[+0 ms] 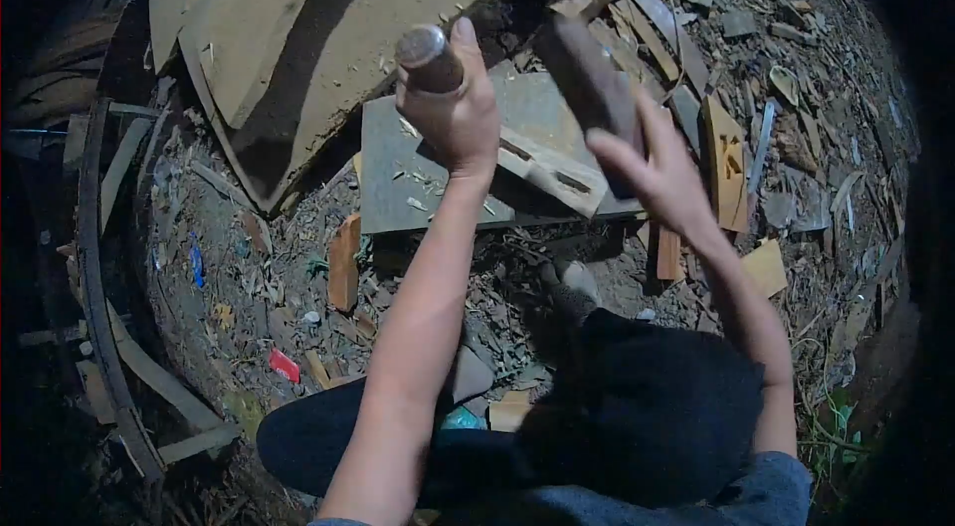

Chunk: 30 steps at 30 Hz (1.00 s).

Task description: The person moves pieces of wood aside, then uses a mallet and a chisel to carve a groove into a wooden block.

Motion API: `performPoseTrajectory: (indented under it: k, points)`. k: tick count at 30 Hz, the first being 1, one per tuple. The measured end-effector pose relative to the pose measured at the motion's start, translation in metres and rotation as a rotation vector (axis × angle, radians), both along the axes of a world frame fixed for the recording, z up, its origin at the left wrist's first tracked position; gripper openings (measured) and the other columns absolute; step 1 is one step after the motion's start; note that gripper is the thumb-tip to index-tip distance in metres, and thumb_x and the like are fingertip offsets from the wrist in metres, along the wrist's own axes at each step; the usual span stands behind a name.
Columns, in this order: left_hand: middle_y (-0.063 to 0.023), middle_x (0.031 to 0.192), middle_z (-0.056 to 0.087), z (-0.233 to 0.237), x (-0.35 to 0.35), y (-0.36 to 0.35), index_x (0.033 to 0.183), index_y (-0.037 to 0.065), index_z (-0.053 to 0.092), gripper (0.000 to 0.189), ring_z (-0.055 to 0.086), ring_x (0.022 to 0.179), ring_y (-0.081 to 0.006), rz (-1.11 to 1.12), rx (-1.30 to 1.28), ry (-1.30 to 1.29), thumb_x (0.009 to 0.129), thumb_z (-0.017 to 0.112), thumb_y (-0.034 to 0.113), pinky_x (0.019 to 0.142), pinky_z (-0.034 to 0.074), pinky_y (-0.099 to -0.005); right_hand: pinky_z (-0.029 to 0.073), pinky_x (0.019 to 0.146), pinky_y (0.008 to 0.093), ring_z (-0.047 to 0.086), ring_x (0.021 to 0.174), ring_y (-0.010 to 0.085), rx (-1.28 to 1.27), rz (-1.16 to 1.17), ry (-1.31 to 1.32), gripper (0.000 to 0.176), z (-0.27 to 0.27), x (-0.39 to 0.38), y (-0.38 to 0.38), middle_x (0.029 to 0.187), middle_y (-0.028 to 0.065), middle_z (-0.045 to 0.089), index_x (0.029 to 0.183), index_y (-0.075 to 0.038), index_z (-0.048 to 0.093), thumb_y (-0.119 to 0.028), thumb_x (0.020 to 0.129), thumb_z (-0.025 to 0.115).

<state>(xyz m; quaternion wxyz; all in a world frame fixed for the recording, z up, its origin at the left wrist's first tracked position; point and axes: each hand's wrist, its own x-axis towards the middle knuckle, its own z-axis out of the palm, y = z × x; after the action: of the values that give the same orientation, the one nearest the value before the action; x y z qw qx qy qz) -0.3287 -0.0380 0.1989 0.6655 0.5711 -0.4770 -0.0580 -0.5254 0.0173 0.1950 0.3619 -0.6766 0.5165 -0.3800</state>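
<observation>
In the head view, the left hand [456, 123] is clenched around a round-headed tool [430, 58], maybe a chisel. Only the worn, blunt top of the tool rises from the fist. Its long axis runs from this top down through the hand toward the grey slab [418, 188], and the hand hides the lower end. The right hand [652, 173] is grasping a dark club [589, 83] by its lower end. The fingers [609, 146] look loosely spread on it, though the picture is blurred there. The long axis of the club slants from the right hand up and to the left, so its thick end points at the far edge of the slab. This end hangs to the right of the tool's top, near it but apart. The left hand is the nearer one to the slab. A pale wood piece [552, 176] lies on the slab between the two hands. The slab rests on the ground [249, 267] among chips and offcuts, with curved planks [328, 18] beyond its far left corner.
</observation>
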Motion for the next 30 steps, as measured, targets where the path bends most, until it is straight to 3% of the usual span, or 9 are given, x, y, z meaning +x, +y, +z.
performPoseTrajectory:
  k: [4, 10, 14, 16, 18, 20, 21, 26, 30]
  points:
    - [-0.0092, 0.065, 0.063, -0.006, 0.004, -0.003, 0.075, 0.001, 0.057, 0.025, 0.060, 0.057, -0.0205, 0.092, -0.033, -0.181, 0.085, 0.071, 0.020, 0.055, 0.045, -0.0348, 0.051, 0.066, 0.0430, 0.066, 0.074, 0.0392, -0.342, 0.000, -0.095, 0.056, 0.096, 0.019, -0.015, 0.083, 0.0239, 0.064, 0.117, -0.004, 0.047, -0.036, 0.076, 0.069]
    - [-0.0150, 0.083, 0.065, -0.028, 0.016, -0.004, 0.088, -0.001, 0.062, 0.025, 0.064, 0.079, -0.0319, -0.229, -0.144, -0.085, 0.074, 0.069, 0.018, 0.071, 0.049, -0.0399, 0.051, 0.056, 0.0480, 0.065, 0.065, 0.0399, -0.554, 0.236, 0.717, 0.048, 0.136, 0.042, -0.021, 0.067, 0.0196, 0.063, 0.102, -0.010, 0.048, -0.046, 0.076, 0.067]
    - [-0.0087, 0.081, 0.064, -0.026, 0.000, -0.003, 0.084, 0.000, 0.060, 0.025, 0.063, 0.081, -0.0255, 0.045, -0.116, -0.380, 0.073, 0.071, 0.019, 0.074, 0.049, -0.0365, 0.051, 0.056, 0.0473, 0.066, 0.065, 0.0368, -0.732, 0.141, 0.351, 0.045, 0.139, 0.048, -0.006, 0.069, 0.0164, 0.065, 0.105, -0.010, 0.049, -0.044, 0.078, 0.064]
    - [-0.0039, 0.079, 0.060, -0.028, -0.032, -0.010, 0.085, 0.000, 0.057, 0.028, 0.059, 0.079, -0.0186, 0.365, 0.136, 0.396, 0.074, 0.073, 0.020, 0.074, 0.048, -0.0348, 0.050, 0.054, 0.0475, 0.065, 0.064, 0.0373, -0.602, 0.257, 0.730, 0.045, 0.131, 0.053, -0.007, 0.068, 0.0163, 0.064, 0.102, -0.008, 0.051, -0.043, 0.077, 0.065]
    - [-0.0016, 0.079, 0.059, -0.044, -0.003, -0.021, 0.089, 0.000, 0.055, 0.028, 0.055, 0.079, -0.0142, 0.217, 0.031, 0.345, 0.077, 0.073, 0.018, 0.073, 0.048, -0.0326, 0.051, 0.056, 0.0466, 0.065, 0.065, 0.0375, -0.565, 0.270, 0.806, 0.043, 0.142, 0.053, -0.013, 0.068, 0.0162, 0.063, 0.100, -0.008, 0.052, -0.042, 0.077, 0.065]
    - [-0.0037, 0.079, 0.061, -0.075, 0.026, -0.031, 0.090, 0.000, 0.056, 0.026, 0.058, 0.079, -0.0158, -0.016, -0.339, -0.369, 0.079, 0.071, 0.018, 0.073, 0.048, -0.0329, 0.050, 0.065, 0.0479, 0.064, 0.069, 0.0396, -0.786, 0.151, 0.435, 0.067, 0.144, 0.053, -0.013, 0.076, 0.0170, 0.065, 0.131, -0.010, 0.043, -0.040, 0.076, 0.067]
    - [-0.0051, 0.079, 0.063, -0.012, -0.002, 0.008, 0.087, 0.000, 0.057, 0.023, 0.059, 0.077, -0.0165, -0.116, -0.134, 0.014, 0.082, 0.067, 0.020, 0.071, 0.048, -0.0330, 0.051, 0.067, 0.0467, 0.064, 0.075, 0.0395, -0.905, 0.106, 0.241, 0.065, 0.141, 0.055, -0.015, 0.080, 0.0214, 0.065, 0.129, -0.007, 0.046, -0.041, 0.077, 0.066]
    - [-0.0045, 0.077, 0.063, -0.027, 0.024, -0.002, 0.085, 0.000, 0.060, 0.015, 0.059, 0.073, -0.0155, -0.309, -0.205, 0.168, 0.082, 0.067, 0.013, 0.064, 0.046, -0.0320, 0.052, 0.068, 0.0478, 0.066, 0.075, 0.0392, -0.415, 0.263, 0.642, 0.055, 0.115, 0.044, -0.016, 0.075, 0.0228, 0.065, 0.114, -0.005, 0.051, -0.045, 0.078, 0.060]
    - [0.0036, 0.062, 0.045, -0.010, 0.024, 0.024, 0.089, 0.011, 0.043, 0.022, 0.042, 0.049, -0.0059, -0.168, -0.059, 0.419, 0.090, 0.065, 0.011, 0.047, 0.039, -0.0205, 0.051, 0.074, 0.0414, 0.067, 0.083, 0.0340, -0.097, 0.145, 0.236, 0.069, 0.061, 0.021, -0.006, 0.093, 0.0252, 0.066, 0.127, -0.002, 0.048, -0.050, 0.081, 0.063]
